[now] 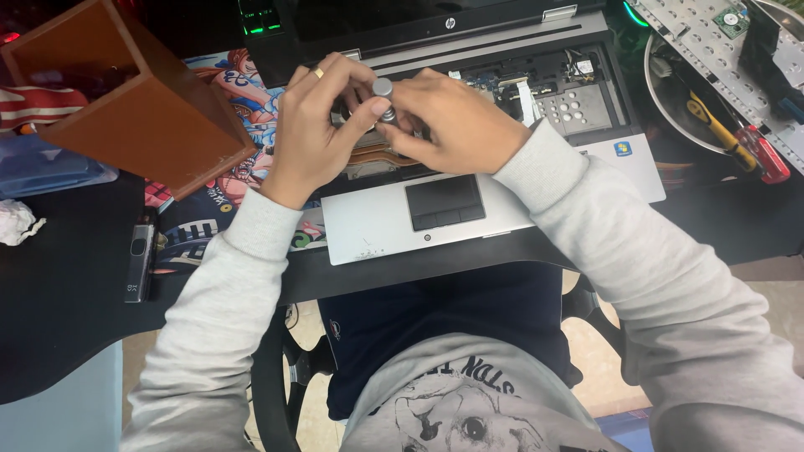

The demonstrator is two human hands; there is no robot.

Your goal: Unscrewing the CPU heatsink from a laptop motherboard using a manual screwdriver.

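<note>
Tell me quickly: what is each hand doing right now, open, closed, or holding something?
Left hand: closed, fingers pinching the small grey metal screwdriver handle.
Right hand: closed around the same handle's lower part, over the opened silver laptop.

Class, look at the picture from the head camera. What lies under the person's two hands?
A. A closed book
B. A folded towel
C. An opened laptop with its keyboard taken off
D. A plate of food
C: both the left hand and the right hand hold a small metal screwdriver over the laptop, whose inner parts show where the keyboard would sit.
</note>
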